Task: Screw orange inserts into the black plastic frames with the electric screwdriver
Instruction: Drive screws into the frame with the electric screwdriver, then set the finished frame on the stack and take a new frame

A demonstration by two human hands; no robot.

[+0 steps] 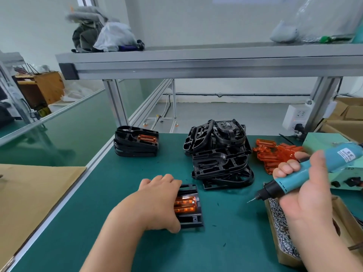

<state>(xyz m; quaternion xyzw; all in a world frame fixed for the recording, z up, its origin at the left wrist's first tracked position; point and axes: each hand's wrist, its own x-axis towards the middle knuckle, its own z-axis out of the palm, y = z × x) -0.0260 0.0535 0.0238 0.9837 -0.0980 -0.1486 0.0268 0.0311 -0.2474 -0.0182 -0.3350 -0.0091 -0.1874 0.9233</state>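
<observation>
Two hands are in view. The left hand [159,201] grips one black frame [191,220] near the front edge of the tabletop [117,193], and the right hand [302,193] holds the one electric screwdriver [314,169]. That frame carries one orange insert [185,206]. Toward the far left corner stands one stack of frames [136,150], about four high, with one top insert [147,137] showing. At the middle of the far edge lies one heap of bare frames [218,154], too tangled to count. Toward the far right corner lies one pile of loose inserts [275,154], several, number unclear. At the right edge sit one box of screws [272,222], its screws beyond counting, and one green control box [318,142].
</observation>
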